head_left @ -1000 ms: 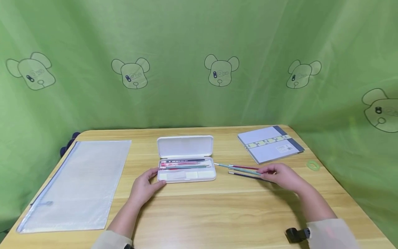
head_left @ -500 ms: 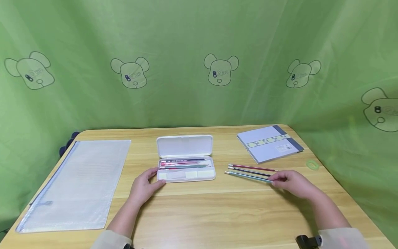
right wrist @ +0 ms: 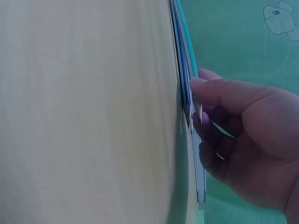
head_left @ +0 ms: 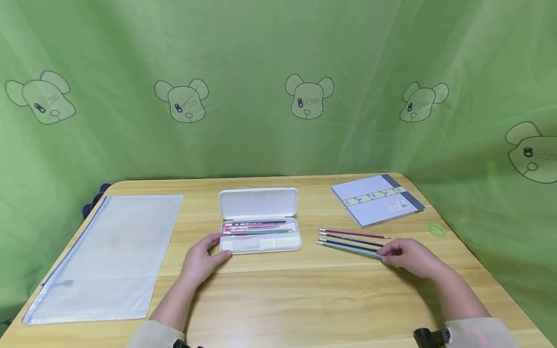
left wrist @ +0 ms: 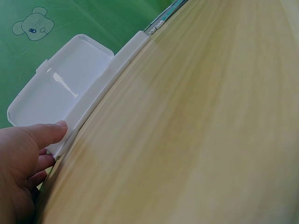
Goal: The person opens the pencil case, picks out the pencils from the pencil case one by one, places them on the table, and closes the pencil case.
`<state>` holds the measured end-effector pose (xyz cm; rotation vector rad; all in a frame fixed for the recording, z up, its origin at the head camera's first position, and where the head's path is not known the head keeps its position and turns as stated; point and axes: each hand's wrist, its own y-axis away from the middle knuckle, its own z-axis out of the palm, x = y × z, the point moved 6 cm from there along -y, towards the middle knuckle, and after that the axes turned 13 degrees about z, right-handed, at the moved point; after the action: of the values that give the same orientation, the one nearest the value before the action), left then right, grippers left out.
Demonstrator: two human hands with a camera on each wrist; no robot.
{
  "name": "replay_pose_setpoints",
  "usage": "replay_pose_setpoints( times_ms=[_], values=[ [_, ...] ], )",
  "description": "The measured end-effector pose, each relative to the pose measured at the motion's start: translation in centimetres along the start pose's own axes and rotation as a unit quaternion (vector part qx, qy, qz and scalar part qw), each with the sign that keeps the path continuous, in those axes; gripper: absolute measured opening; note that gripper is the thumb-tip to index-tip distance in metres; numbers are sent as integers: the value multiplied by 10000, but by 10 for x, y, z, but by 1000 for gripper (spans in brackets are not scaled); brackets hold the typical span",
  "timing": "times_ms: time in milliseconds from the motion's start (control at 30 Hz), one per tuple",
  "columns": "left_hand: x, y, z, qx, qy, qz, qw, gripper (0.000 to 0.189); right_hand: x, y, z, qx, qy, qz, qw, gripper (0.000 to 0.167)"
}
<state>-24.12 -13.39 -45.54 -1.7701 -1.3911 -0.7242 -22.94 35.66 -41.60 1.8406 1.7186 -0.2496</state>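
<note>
In the head view a white pencil case [head_left: 285,243] lies with its lid raised, and several pencils [head_left: 261,232] are in its rear compartment. My left hand [head_left: 202,261] grips the case's left end; in the left wrist view its thumb [left wrist: 51,134] lies on the case's front rim. To the right, my right hand [head_left: 409,256] pinches a teal pencil [head_left: 350,250] near its sharpened end, at the front of a row. Behind it lie a dark blue pencil [head_left: 345,244], a black pencil [head_left: 350,239] and a red pencil [head_left: 353,233], roughly side by side.
A translucent zip pouch [head_left: 109,261] covers the table's left part. At the back right lies a pale notebook [head_left: 374,199] with a patterned band. A small green ring [head_left: 436,229] sits near the right edge. Green curtain [head_left: 261,145] hangs behind the table [head_left: 278,299].
My right hand has moved right and toward the front, bringing the teal pencil from behind the dark pencils to the front of the row. My left hand has stayed on the case.
</note>
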Motion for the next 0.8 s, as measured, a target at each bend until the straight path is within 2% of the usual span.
replay_pose_setpoints(
  times_ms=[233,433,700,800],
  values=[
    [0,-1,0,-31,24,4,10000,61,0,-3,1,144,321,-41,9994,16],
    [0,0,0,-26,11,15,10000,60,0,-4,2,167,444,110,9988,15],
    [0,-1,0,-17,32,30,10000,60,-6,-2,2,147,183,110,9997,24],
    [0,-1,0,-14,34,26,10000,60,-13,-4,3,261,167,72,9995,26]
  ],
)
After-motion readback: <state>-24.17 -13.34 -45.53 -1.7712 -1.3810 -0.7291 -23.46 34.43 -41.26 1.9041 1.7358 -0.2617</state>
